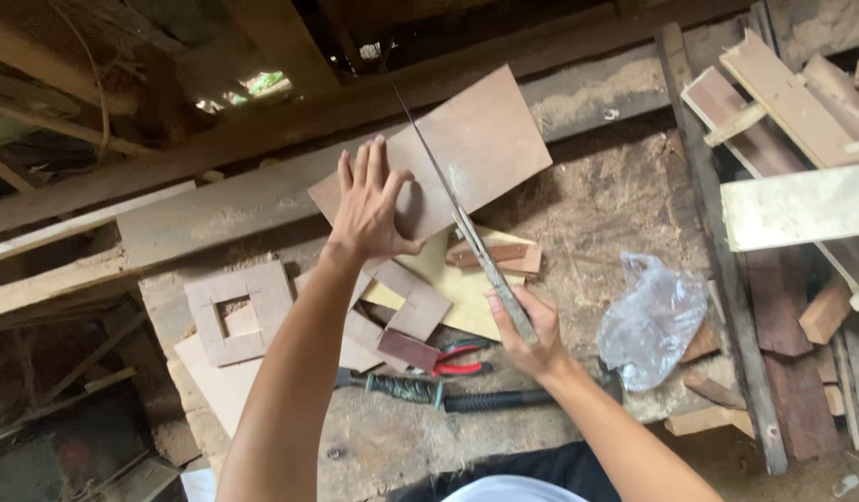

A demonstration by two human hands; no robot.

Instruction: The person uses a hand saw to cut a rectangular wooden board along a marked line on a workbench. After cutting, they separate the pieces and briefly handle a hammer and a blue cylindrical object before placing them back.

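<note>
Brown board (466,149): lying at centre frame, pressed flat by the open left hand (369,204).
Saw (457,218): crossing the board, its handle being gripped by the right hand (527,325).

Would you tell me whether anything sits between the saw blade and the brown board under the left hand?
Nothing visible does. The saw, gripped by the right hand, lies across the brown board, and the left hand presses the board beside the blade, not under it.

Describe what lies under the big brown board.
The big brown rectangular board rests on a wooden beam and, nearer, a pale yellow sheet. The flat left hand and the board hide the rest.
</note>
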